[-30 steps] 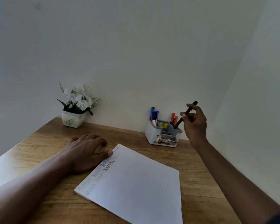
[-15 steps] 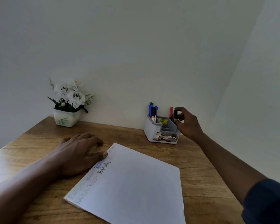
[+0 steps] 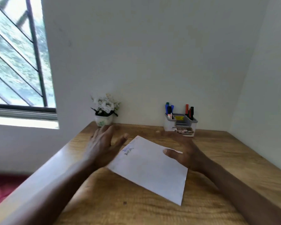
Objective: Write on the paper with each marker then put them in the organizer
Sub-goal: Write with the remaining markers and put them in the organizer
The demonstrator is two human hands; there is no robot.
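The writing and stowing look done. No marker lies on the table or in either hand, and the markers stand upright in the back compartments of the grey-and-white organizer by the wall: blue, green and black on its left side, red and black on its right. The left hand lies flat with straight fingers, just beside the paper's upper-left edge. The right hand, blurred, is spread and holds nothing, its thumb over the sheet's right edge. The white sheet lies askew on the table between them, with small blue and black lettering near its far corner. Any next move would only be withdrawing the hands.
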